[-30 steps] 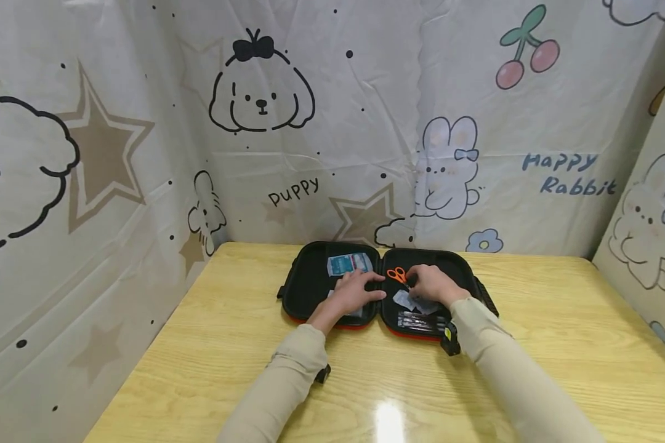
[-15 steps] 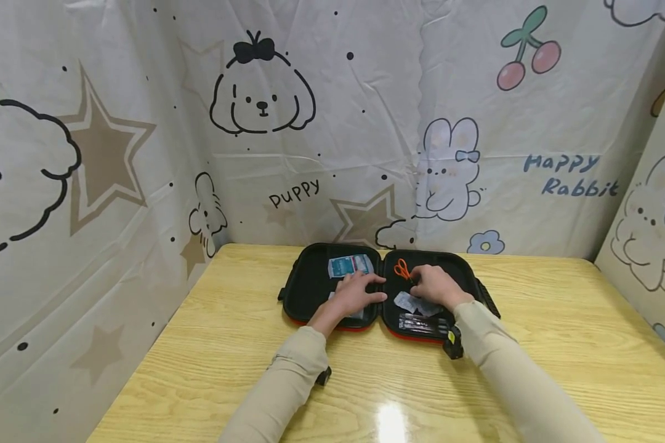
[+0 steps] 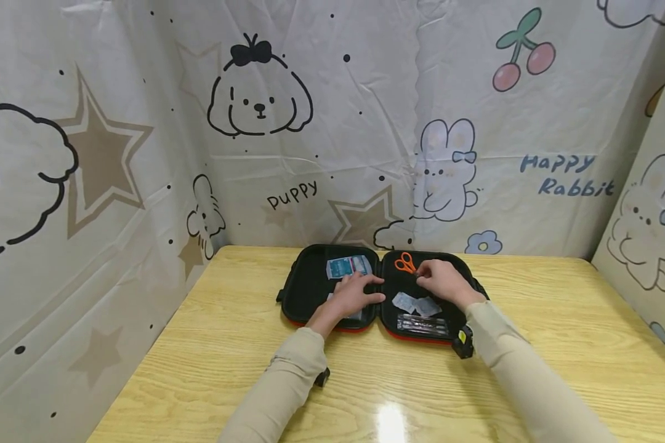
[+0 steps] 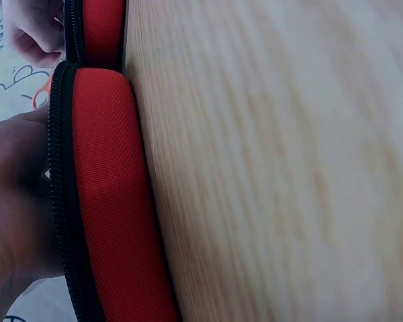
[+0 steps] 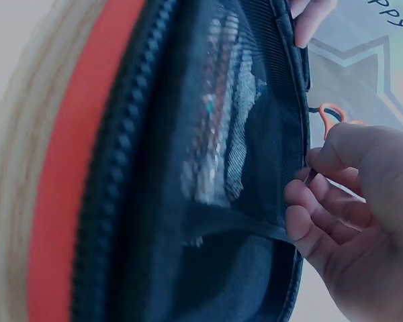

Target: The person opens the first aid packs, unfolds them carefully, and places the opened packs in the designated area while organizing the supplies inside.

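A black zip case (image 3: 305, 292) with a red shell lies opened flat on the table. My right hand (image 3: 442, 280) is over its right half and pinches a pair of scissors (image 3: 405, 263) at the blade end, with the orange handles pointing away to the left. In the right wrist view the scissors (image 5: 329, 114) show behind the curled fingers. My left hand (image 3: 351, 295) lies over the left half near the hinge, fingers spread and loosely bent. A pale packet (image 3: 356, 314) is partly hidden under it. In the left wrist view the red shell (image 4: 114, 168) hides the fingertips.
A blue-and-white packet (image 3: 340, 267) lies in the left half of the case. Small pale packets (image 3: 415, 303) and a clear-wrapped bundle of thin sticks (image 3: 421, 324) lie in the right half. Behind the wooden table (image 3: 227, 344) hangs a printed curtain (image 3: 321, 147).
The right hand has moved right and slightly back, carrying the scissors away from the pale packets, which are now uncovered. The scissors have turned. The left hand stays in place.
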Action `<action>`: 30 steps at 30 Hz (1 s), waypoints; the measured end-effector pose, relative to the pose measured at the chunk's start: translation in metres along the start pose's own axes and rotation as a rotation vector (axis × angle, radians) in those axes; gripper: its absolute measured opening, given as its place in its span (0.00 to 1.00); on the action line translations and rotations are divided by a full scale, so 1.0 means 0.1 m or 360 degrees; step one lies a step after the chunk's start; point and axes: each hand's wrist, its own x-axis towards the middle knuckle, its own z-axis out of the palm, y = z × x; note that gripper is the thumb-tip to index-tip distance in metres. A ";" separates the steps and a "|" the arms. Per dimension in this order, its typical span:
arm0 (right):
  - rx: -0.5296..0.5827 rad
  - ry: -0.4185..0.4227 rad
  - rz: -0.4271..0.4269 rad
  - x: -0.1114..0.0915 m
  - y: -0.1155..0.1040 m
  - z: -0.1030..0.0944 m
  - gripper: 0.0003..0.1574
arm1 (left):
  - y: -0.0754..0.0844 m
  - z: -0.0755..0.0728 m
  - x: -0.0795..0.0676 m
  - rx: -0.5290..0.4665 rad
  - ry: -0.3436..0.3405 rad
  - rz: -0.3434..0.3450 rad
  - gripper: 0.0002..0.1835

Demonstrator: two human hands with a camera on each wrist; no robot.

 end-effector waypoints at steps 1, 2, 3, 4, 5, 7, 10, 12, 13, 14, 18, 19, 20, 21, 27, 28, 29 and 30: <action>-0.0002 -0.0002 0.0001 0.00 0.01 -0.01 0.11 | 0.00 0.00 0.00 -0.0003 0.0000 0.0005 0.24; -0.0002 -0.0004 0.0002 -0.01 0.01 -0.03 0.11 | 0.00 0.00 -0.01 -0.0003 0.0001 0.0008 0.24; -0.0005 -0.0005 -0.0001 -0.02 0.02 -0.04 0.11 | 0.00 0.00 -0.01 -0.0002 0.0002 0.0010 0.24; -0.0007 -0.0004 -0.0006 -0.02 0.03 -0.06 0.12 | 0.00 0.00 -0.01 0.0000 0.0003 0.0008 0.24; -0.0007 -0.0005 -0.0012 -0.03 0.03 -0.08 0.12 | 0.00 0.00 -0.01 0.0002 0.0006 0.0006 0.24; -0.0002 -0.0003 -0.0021 -0.04 0.05 -0.11 0.13 | 0.00 0.00 -0.01 0.0001 0.0008 0.0000 0.24; 0.0022 -0.0004 -0.0035 -0.06 0.09 -0.17 0.15 | -0.01 0.00 0.00 -0.0001 0.0007 0.0001 0.24; 0.0038 -0.0009 -0.0050 -0.09 0.14 -0.21 0.15 | -0.01 0.01 0.00 -0.0007 0.0009 0.0010 0.24; 0.0042 -0.0009 -0.0055 -0.10 0.16 -0.23 0.16 | -0.01 0.01 0.01 -0.0002 0.0009 0.0011 0.24; 0.0046 -0.0010 -0.0058 -0.11 0.18 -0.25 0.16 | -0.01 0.01 0.01 0.0001 0.0009 0.0012 0.24; 0.0057 -0.0009 -0.0059 -0.16 0.28 -0.31 0.14 | -0.02 0.02 0.01 0.0010 0.0010 0.0003 0.24; 0.0060 -0.0006 -0.0057 -0.17 0.30 -0.32 0.14 | -0.02 0.02 0.01 0.0010 0.0008 -0.0001 0.24; 0.0063 -0.0003 -0.0058 -0.18 0.32 -0.33 0.13 | -0.02 0.02 0.01 0.0006 0.0005 -0.0002 0.24; 0.0066 -0.0002 -0.0058 -0.19 0.34 -0.35 0.13 | -0.02 0.02 0.00 0.0002 0.0003 -0.0003 0.24; 0.0046 0.0013 -0.0042 -0.25 0.44 -0.44 0.12 | 0.01 0.01 -0.02 -0.0008 -0.0007 -0.0014 0.24; 0.0036 0.0018 -0.0041 -0.26 0.46 -0.45 0.12 | 0.02 0.01 -0.02 -0.0012 -0.0006 -0.0018 0.24; 0.0028 0.0018 -0.0042 -0.27 0.48 -0.47 0.11 | 0.03 0.00 -0.02 -0.0013 -0.0005 -0.0022 0.24; 0.0018 0.0024 -0.0048 -0.29 0.50 -0.49 0.11 | 0.03 0.00 -0.02 -0.0018 -0.0003 -0.0025 0.24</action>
